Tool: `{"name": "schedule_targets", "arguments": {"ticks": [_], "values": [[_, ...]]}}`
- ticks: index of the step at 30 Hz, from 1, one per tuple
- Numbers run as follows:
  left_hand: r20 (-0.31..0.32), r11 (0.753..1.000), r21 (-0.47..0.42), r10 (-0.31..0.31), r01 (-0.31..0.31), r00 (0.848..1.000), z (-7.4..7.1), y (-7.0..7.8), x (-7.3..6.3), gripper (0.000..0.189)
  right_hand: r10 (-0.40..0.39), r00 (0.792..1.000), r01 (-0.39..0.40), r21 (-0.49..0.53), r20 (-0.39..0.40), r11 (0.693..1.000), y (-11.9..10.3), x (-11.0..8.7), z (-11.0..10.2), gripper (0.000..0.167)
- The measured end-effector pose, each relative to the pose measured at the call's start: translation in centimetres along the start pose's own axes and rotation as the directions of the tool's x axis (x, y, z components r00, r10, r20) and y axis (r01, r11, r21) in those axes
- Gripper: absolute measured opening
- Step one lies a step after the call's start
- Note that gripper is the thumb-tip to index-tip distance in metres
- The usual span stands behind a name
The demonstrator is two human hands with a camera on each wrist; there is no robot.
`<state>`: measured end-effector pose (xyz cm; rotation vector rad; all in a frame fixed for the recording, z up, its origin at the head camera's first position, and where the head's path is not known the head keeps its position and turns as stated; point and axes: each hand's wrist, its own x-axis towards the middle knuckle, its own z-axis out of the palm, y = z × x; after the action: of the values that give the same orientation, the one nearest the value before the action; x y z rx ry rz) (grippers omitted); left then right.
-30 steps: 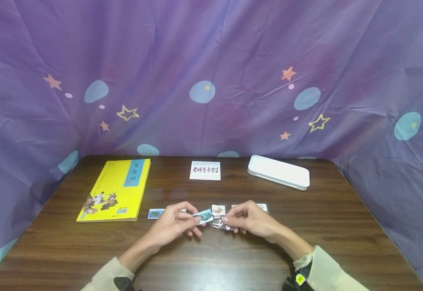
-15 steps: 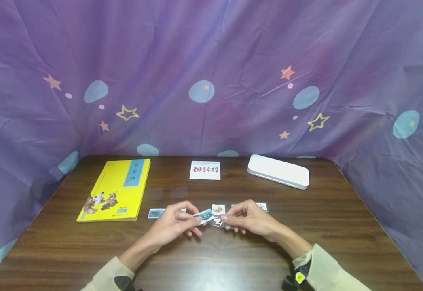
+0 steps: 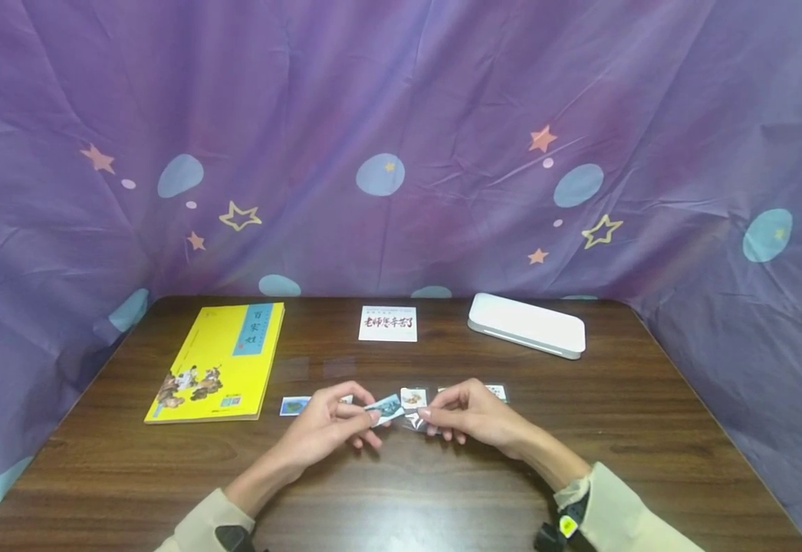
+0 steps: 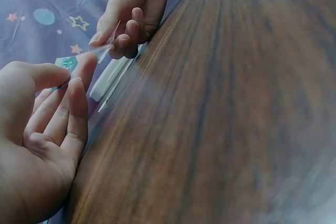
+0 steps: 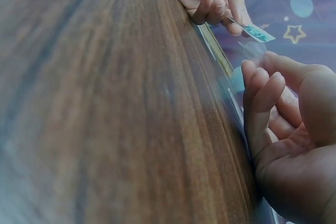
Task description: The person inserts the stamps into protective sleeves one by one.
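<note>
In the head view my left hand pinches a small teal picture stamp between thumb and forefinger. My right hand pinches a small clear plastic sleeve, which also shows up as a see-through film in the right wrist view. The stamp's right end meets the sleeve's left edge, and the two overlap in the left wrist view. Behind the hands lie a blue-and-green stamp, partly covered by the left hand, a little white stamp with a figure, and another white one partly behind the right hand.
A yellow book lies at the left of the brown wooden table. Farther back are a white card with red writing and a white flat case. Faint clear sleeves lie behind the left hand. A purple curtain hangs behind.
The clear sleeve in the right hand has shifted slightly toward the stamp, and its dangling lower part shows less. Both hands otherwise keep nearly the same place and hold.
</note>
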<state>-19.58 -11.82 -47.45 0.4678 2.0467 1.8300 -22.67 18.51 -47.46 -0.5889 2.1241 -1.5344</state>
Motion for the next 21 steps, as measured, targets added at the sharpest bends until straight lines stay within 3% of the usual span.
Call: {"name": "schedule_targets", "arguments": {"ticks": [21], "values": [[0.047,1.0,0.003,-0.002,0.002,0.999,0.11,-0.01,-0.03,0.028,0.006,1.0,-0.006,0.018,-0.006,1.0,-0.05,0.04,0.16,0.021]]}}
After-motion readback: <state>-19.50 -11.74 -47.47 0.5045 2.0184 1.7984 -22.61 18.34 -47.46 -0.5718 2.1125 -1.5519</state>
